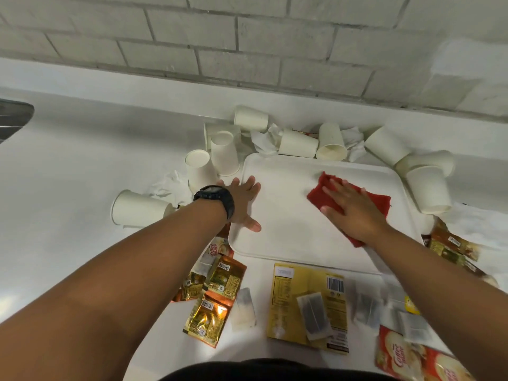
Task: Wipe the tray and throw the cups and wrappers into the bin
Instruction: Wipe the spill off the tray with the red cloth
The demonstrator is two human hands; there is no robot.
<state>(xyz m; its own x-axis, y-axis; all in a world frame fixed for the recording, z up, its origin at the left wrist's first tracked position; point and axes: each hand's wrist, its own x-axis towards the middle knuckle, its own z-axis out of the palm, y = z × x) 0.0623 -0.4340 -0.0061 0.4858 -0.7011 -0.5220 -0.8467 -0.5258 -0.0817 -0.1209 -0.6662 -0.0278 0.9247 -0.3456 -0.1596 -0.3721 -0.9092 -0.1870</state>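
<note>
Writing: the red and cream packet [406, 358] at the near right shows "Coffee mate"; a similar packet [217, 250] beside the tray's near left corner shows part of the same words. The yellow box [286, 295] and gold sachets [224, 276] carry barcodes, but the small print is not readable.
Left hand [243, 206]: flat and open, fingers spread, pressing on the left edge of the white tray [288, 215]; it grips nothing. A black watch [217, 199] is on the wrist.
Right hand [354, 210]: flat and open, palm down on the red cloth [324, 191], which lies on the right part of the tray.
Tray: on the white counter [68, 166], between the cups and the wrappers.
Paper cups [298, 144]: about ten, white, most lying on their side around the far edge.
Tea bags [313, 314]: about five near the box.
</note>
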